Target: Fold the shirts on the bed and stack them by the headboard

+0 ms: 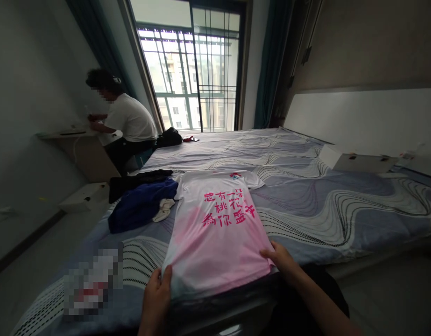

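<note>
On the bed [306, 205], a printed shirt [215, 247] lies spread beside blue clothing [140, 205], its lower sides pinched by the nearly closed left hand [156, 291] and right hand [282, 258].

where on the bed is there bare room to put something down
Bare patches: the bedspread between the shirt and the white box, and beyond the shirt toward the window. Crowded: left of the shirt, with blue garment, black garment and cream cloth.
</note>
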`<act>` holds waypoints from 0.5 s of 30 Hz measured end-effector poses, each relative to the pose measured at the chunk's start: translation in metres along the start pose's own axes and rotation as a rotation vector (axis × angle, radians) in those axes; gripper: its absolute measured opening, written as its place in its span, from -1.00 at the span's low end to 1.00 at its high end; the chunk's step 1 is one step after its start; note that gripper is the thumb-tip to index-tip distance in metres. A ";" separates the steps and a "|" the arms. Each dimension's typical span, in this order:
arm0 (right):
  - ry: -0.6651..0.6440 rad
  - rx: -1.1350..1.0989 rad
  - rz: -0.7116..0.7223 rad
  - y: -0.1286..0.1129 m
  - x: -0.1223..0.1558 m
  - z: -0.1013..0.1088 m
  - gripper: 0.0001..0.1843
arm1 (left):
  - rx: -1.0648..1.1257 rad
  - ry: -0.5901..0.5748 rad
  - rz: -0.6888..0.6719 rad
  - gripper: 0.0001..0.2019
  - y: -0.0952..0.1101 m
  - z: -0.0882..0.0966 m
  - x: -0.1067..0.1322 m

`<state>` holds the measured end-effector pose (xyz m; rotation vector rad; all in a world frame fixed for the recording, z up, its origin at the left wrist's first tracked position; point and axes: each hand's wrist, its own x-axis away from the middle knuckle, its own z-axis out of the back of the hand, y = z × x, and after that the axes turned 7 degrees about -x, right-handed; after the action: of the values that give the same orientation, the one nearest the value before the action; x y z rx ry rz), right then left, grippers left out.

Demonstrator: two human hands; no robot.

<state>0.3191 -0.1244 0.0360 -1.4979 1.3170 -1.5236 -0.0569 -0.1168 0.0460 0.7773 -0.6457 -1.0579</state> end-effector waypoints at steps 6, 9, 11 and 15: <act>-0.191 -0.138 -0.190 -0.007 0.036 0.029 -0.68 | 0.340 -0.174 0.397 -0.70 -0.011 0.024 0.007; -0.225 -0.249 -0.186 -0.014 0.039 0.035 -0.72 | 0.369 -0.221 0.471 -0.69 -0.018 0.035 0.013; -0.253 -0.339 -0.213 -0.020 0.033 0.035 -0.74 | 0.383 -0.223 0.513 -0.71 -0.018 0.039 0.015; -0.244 -0.400 -0.190 -0.021 0.017 0.034 -0.75 | 0.386 -0.204 0.495 -0.67 -0.015 0.043 0.015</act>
<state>0.3538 -0.1408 0.0568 -2.0391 1.4198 -1.1790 -0.0931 -0.1456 0.0600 0.7873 -1.1726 -0.5640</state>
